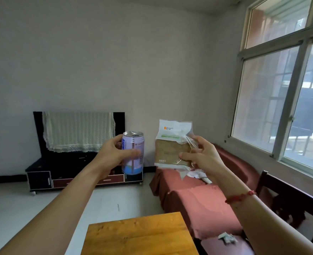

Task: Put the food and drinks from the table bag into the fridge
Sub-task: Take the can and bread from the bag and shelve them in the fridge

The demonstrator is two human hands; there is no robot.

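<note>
Against the far wall on the left sits a low dark cabinet [39, 179] with a TV [120, 124] on it, a lace cloth [78, 131] draped over the screen. In front of it the left hand [111, 153] is raised, fingers and thumb wrapped round a pale blue can [133, 144] held upright in the air. Just to its right, apart from the can, the right hand [203, 157] grips a bag of bread [172, 144] by its side, thumb across the front, the bag's white top standing up. A red cord [241, 196] circles that wrist. Below the hands a corner of the wooden table [137, 234] shows. Behind the bread runs a sofa [198, 205] under a reddish cover, with a dark chair [290, 196] beside it and a big window [280, 89] on the right wall.
</note>
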